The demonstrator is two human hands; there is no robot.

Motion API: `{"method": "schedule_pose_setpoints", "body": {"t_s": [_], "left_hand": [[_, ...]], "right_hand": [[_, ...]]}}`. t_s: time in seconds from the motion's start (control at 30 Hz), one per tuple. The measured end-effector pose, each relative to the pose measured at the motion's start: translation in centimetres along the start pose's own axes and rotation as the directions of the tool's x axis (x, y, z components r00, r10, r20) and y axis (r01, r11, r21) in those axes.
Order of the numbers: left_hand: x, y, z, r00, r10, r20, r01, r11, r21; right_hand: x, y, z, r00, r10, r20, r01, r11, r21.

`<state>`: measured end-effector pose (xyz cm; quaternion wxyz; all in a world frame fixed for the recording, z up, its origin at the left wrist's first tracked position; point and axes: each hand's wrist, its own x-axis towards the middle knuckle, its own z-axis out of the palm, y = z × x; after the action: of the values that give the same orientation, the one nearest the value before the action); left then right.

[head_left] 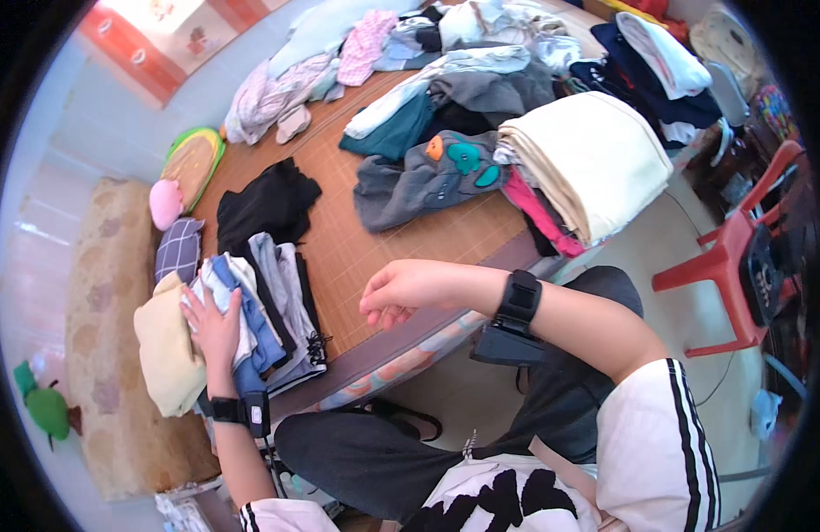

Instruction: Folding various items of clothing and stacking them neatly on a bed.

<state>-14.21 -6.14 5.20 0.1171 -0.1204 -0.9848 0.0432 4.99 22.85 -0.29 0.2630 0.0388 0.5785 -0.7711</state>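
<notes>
Left hand (213, 324) is lying flat, fingers spread apart, palm down on the stack of folded clothes (259, 310) at the near-left edge of the bamboo mat (374, 239) covering the bed — pressing, not gripping. Just beside it, touching its thumb side, a folded cream garment (166, 350) is sitting at the outer end of the stack.

Right hand (401, 291) is hovering empty above the mat edge, fingers loosely curled, not closed on anything; well apart from the stack.

Unfolded items are lying further up the mat: a black garment (268, 199) just behind the stack, a grey sweatshirt with coloured patches (428, 177) in the middle, a thick cream folded blanket (587, 164) to the right, and a loose heap of mixed laundry (445, 44) at the far end.

Judgement on the step in hand — flattening and squaring the folded stack. Doing it well likely means keeping the palm flat, pressing evenly, and aligning the edges so the top pieces are not sliding toward the mat's edge. The stack looks uneven, layers fanning out to the right.
</notes>
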Motion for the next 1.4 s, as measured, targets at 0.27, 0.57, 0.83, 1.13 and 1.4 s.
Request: {"method": "schedule_pose_setpoints", "body": {"t_s": [0.27, 0.57, 0.83, 1.13, 1.4], "left_hand": [[-1.9, 0.2, 0.2, 0.893, 0.268, -0.363, -0.279, 0.96, 0.022], [-3.0, 4.0, -2.4, 0.987, 0.156, -0.051, -0.152, 0.986, 0.063], [-8.7, 12.1, -5.0, 0.832, 0.537, -0.137, -0.547, 0.754, -0.364], [-15.2, 17.0, 5.6, 0.62, 0.729, 0.292, -0.562, 0.671, -0.483], [-15.0, 17.9, 7.5, 0.509, 0.788, 0.347, -0.602, 0.614, -0.51]], "right_hand": [[-0.6, -0.5, -1.0, 0.997, -0.045, -0.065, 0.04, 0.996, -0.083], [-0.5, -1.0, -2.9, 0.987, -0.082, -0.14, 0.077, 0.996, -0.04], [-0.4, -2.1, -6.4, 0.867, -0.273, -0.416, 0.342, 0.935, 0.099], [0.0, -0.3, -11.2, 0.583, -0.448, -0.678, 0.662, 0.746, 0.077], [5.8, -4.7, -17.3, 0.579, -0.245, -0.778, 0.693, 0.651, 0.31]]}}
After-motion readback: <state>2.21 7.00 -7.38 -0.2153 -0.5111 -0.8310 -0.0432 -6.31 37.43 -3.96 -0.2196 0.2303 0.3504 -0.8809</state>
